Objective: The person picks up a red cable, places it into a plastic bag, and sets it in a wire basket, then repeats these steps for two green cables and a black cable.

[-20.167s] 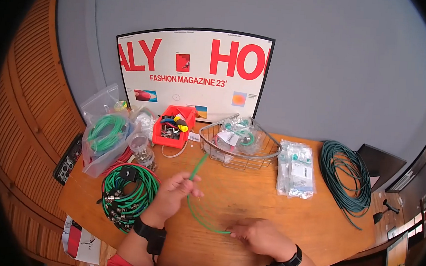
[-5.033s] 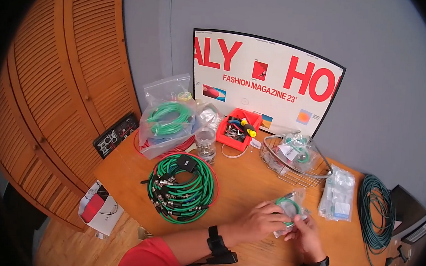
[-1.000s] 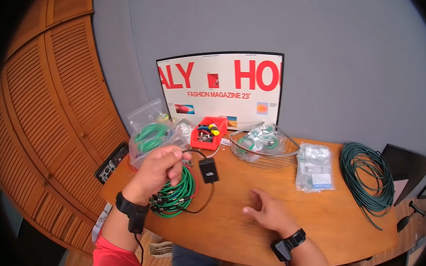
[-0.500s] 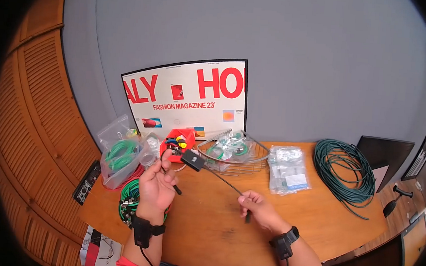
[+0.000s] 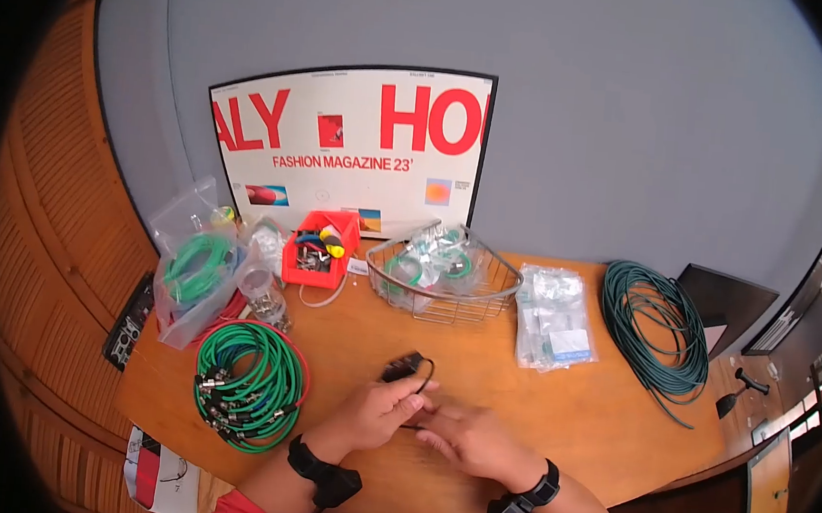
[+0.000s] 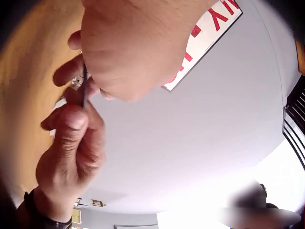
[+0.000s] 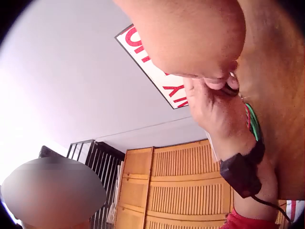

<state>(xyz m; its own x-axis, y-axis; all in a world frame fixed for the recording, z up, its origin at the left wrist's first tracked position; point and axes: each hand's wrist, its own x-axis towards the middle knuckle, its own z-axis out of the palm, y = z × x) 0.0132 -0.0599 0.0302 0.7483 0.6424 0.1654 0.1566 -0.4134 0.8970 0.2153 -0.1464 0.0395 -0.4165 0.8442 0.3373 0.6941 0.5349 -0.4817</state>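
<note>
L hand (image 5: pixel 376 413): near edge of table (image 5: pixel 609 423), fingers curled, pinching thin black cable (image 5: pixel 424 377).
R hand (image 5: pixel 468 442): just right of L, touching it, fingers toward the cable; L wrist view shows thumb and finger nipping it.
Black adapter box (image 5: pixel 402 367): on tabletop just far of L fingertips, cable loops from it into both hands.
Hidden: cable end covered by fingers; wrist views mostly palm, blurry.
Nearby: green cable coil (image 5: pixel 250 383) left; wire basket (image 5: pixel 448 276) far.
</note>
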